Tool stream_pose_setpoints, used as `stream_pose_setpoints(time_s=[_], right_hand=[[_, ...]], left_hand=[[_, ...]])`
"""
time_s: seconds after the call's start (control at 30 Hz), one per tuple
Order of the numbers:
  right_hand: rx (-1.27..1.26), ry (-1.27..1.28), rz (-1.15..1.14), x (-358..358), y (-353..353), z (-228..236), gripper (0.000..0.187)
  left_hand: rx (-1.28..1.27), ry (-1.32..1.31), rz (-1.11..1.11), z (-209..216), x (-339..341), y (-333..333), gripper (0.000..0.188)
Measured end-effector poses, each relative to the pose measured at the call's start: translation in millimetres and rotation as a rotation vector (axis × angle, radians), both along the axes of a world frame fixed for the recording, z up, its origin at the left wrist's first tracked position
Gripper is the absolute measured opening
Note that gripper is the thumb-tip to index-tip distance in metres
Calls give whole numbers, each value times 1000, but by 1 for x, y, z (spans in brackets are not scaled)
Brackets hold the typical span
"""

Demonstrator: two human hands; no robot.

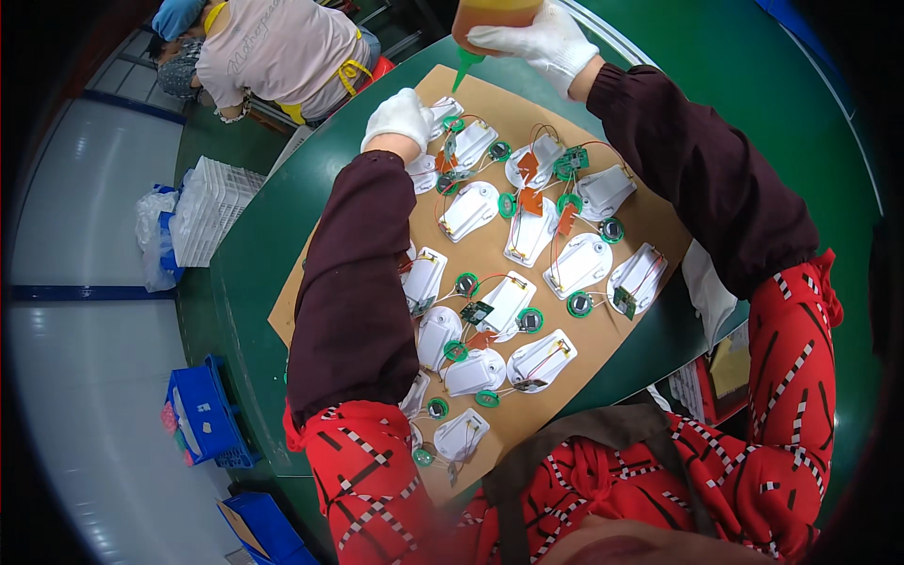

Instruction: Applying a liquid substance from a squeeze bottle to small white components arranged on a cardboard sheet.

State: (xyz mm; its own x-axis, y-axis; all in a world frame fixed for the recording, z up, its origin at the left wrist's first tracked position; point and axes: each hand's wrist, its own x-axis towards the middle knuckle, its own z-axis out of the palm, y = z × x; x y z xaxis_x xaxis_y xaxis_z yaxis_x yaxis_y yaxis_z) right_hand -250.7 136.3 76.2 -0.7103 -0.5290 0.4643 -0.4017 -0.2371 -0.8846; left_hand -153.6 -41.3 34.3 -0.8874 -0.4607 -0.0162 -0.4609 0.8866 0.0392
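Note:
My right hand [551, 45], in a white glove, is wrapped around a squeeze bottle [490, 21] of amber liquid at the top of the view. The bottle is tilted down, its green nozzle [465, 68] over a white plastic housing [443, 115] at the board's far corner. Closed against that housing's left side is my gloved left hand [399, 119]; its fingertips are partly hidden. Rows of similar white housings [470, 209] lie on a brown board [603, 353], with thin wires, round green-rimmed parts [611, 230], green circuit boards [572, 163] and orange pieces [531, 201].
The board rests on a dark green table [254, 254]. At the far left a person [282, 56] bends over other work. White crates [217, 212] and a blue bin [205, 410] stand left of the table. A white cloth or bag [706, 287] hangs at its right edge.

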Motion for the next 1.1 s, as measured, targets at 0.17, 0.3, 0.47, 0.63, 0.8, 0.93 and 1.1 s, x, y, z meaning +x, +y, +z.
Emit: stream_pose_setpoints(time_s=[0.17,0.3,0.47,0.63,0.8,0.93,1.1], right_hand=[[111,15,30,14,-1,2,48],[16,-36,127,16,-17,-8,61],[-15,28,149,23,-20,-6,67],[35,134,100,21,-23,-12,70],[-50,35,194,19,-26,-17,70],[82,162,45,21,-23,-14,68],[74,226,45,22,-18,-11,65]], left_hand=[[-15,104,-33,-1,-3,-7,28],[-62,101,-94,4,-7,-4,30],[-53,66,-58,12,-7,0,34],[-58,42,-55,18,-8,4,45],[-45,-156,-97,22,-11,9,49],[-25,-168,-76,20,-13,6,51],[-46,-191,-57,15,-16,6,51]])
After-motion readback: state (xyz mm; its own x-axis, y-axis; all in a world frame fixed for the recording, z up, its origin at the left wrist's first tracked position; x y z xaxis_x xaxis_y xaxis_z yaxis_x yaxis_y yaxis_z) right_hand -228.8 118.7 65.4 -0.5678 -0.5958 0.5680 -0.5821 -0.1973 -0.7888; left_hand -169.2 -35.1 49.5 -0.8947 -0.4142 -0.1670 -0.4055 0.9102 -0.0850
